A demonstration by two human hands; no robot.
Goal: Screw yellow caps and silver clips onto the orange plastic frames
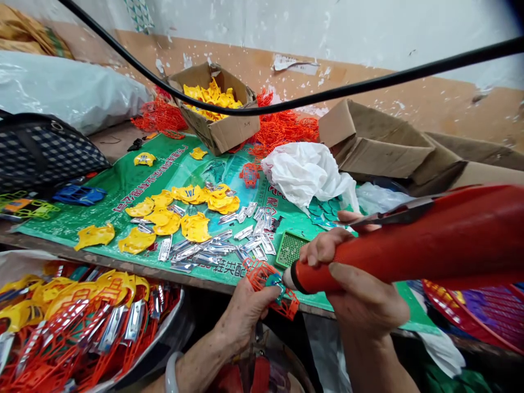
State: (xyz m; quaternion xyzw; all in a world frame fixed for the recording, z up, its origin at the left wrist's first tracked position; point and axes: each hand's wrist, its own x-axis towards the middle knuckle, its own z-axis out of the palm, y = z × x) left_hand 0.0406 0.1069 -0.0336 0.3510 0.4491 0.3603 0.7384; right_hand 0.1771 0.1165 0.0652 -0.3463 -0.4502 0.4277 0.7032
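Note:
My left hand (248, 305) pinches an orange-red plastic lattice frame (262, 273) with a teal piece (275, 282) on it, just over the table's front edge. My right hand (364, 300) is wrapped round a thick red electric screwdriver (409, 245), its fingers coming over the top. The screwdriver's grey nose (290, 277) meets the teal piece; the very tip is hidden. Beyond my hands lie loose silver plates (204, 251) and yellow plastic shells (164, 221). A small green mesh basket (291, 248) sits right behind the screwdriver's nose.
A tub of yellow, orange and silver assemblies (82, 322) stands at lower left. Behind are a carton (235, 134) of yellow shells, orange frames (286, 131), a white plastic bag (307, 169) and a cardboard box (385, 153). A black cable (278, 108) hangs across; a red basket (462, 314) is at right.

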